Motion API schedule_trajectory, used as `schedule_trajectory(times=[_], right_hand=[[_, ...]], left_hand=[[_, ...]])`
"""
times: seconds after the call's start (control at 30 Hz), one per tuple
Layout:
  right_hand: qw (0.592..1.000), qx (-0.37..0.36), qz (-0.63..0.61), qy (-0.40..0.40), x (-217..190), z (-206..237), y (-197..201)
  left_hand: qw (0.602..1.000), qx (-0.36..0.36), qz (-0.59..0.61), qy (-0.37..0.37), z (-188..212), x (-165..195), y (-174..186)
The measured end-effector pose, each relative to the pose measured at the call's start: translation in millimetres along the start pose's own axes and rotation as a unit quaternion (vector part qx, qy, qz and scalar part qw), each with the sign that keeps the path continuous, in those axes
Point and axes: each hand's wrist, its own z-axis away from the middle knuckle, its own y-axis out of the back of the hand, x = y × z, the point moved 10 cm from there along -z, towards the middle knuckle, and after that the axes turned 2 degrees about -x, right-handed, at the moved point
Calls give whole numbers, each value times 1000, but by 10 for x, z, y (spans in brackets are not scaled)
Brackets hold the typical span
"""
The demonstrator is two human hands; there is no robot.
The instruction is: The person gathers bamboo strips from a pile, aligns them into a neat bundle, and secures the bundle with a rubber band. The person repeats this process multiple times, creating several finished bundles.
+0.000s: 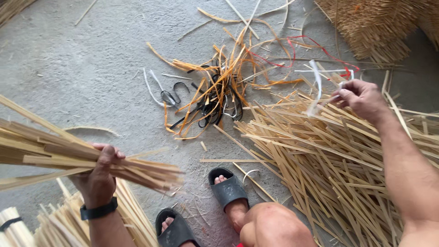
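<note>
One bundle of bamboo strips [87, 162] sits gathered in the left hand [98, 176], fingers wrapped around it. The right hand [361, 98] pinches a white strap [315, 91] above the loose strip pile [329, 164], which remains unsorted on the floor [91, 68].

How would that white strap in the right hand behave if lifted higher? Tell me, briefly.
The white strap probably flops: it bends over and hangs loosely below the right hand. It looks thin and flat, so likely very light. It may slip free easily, since only the fingertips pinch it, unlike the stiff, straight sticks gripped in the left hand.
</note>
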Motion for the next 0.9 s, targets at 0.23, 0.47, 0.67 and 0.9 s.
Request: schedule_trajectory(times=[0.23, 0.47, 0.67, 0.9], right_hand=[[953, 87, 253, 140, -1434, -115, -1170], [818, -338, 28, 465, -3887, 1550, -3514], [783, -379, -129, 475, -4442, 1945, -4145], [803, -403, -250, 361, -3879, 1906, -4510]], left_hand=[[994, -9, -83, -65, 10, 111, -502], [987, -38, -154, 5, 142, -144, -809], [989, -117, -58, -71, 227, -129, -700], [992, -97, -85, 4, 356, -562, -450]])
